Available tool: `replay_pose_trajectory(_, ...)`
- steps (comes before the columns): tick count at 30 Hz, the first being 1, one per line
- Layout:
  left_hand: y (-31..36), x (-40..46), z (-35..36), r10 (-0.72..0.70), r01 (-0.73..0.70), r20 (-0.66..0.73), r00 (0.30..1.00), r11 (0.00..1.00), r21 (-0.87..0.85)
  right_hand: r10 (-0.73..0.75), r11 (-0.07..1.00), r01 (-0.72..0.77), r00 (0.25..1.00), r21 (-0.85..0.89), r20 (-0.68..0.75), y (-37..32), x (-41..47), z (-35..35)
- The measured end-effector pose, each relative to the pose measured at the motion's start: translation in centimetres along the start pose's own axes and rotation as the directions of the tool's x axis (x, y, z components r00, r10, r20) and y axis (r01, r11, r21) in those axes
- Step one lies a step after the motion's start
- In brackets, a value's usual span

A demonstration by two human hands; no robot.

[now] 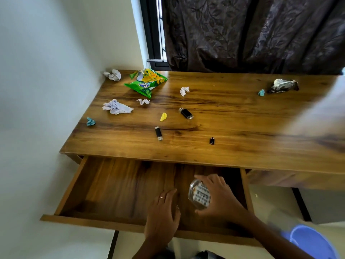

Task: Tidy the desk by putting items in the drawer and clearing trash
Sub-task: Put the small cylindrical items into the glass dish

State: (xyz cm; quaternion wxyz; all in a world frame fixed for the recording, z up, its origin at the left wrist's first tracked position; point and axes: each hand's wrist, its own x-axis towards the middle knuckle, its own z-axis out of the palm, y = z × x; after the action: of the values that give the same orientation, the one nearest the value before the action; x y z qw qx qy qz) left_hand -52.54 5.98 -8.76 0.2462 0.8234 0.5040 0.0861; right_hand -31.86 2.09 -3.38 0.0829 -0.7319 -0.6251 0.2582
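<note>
The wooden drawer [104, 186] stands pulled out below the desk [233, 128]. My right hand [222, 197] grips a small clear round container [199, 196] with printed contents, held inside the drawer at its right side. My left hand [162, 217] rests with straight fingers over the drawer's front edge, a ring on one finger. On the desk lie two black USB sticks [185, 113] [158, 133] and a tiny black adapter [211, 140]. Trash there includes a green snack bag [146, 82], crumpled white papers [116, 107] [113, 74], a foil wrapper [283, 86], and yellow [163, 116] and teal scraps [90, 121].
A white wall bounds the desk's left side. A dark curtain [252, 34] and a window frame stand behind it. A blue plastic bin [313, 242] sits on the floor at the lower right. A blurred pale shape covers the right edge of the view.
</note>
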Motion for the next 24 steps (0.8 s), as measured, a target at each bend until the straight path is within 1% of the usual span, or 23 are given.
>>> replay_pose_trajectory(2,0.0,0.0,0.0,0.024,-0.024,0.004,1.000,0.999,0.026,0.062,0.998,-0.060,0.997,-0.032,0.054,1.4,-1.3,1.5)
replay_pose_trajectory(5,0.0,-0.1,0.0,0.083,-0.083,0.005,0.997,0.995,0.063,0.153,0.988,-0.150,0.983,-0.038,0.098,3.0,-1.9,2.9)
replay_pose_trajectory(9,0.2,-0.1,-0.1,0.093,-0.092,-0.005,0.996,0.994,0.065,0.220,0.975,-0.220,0.967,-0.018,0.131,4.4,-1.4,3.6)
replay_pose_trajectory(13,0.3,-0.1,-0.2,0.083,-0.083,-0.005,0.997,0.994,0.068,0.222,0.975,-0.218,0.964,-0.037,0.144,4.7,-0.8,4.4)
replay_pose_trajectory(17,0.5,-0.2,-0.3,0.072,-0.071,-0.010,0.997,0.995,0.065,0.207,0.974,-0.193,0.971,-0.117,0.122,5.1,-0.7,4.9)
replay_pose_trajectory(22,0.6,-0.2,-0.5,0.063,-0.062,-0.009,0.998,0.995,0.073,0.128,0.945,-0.083,0.984,-0.316,0.124,5.4,-0.8,4.7)
replay_pose_trajectory(24,0.7,-0.2,-0.6,0.063,-0.062,-0.007,0.998,0.995,0.077,0.097,0.933,-0.041,0.985,-0.358,0.140,5.5,-0.9,4.5)
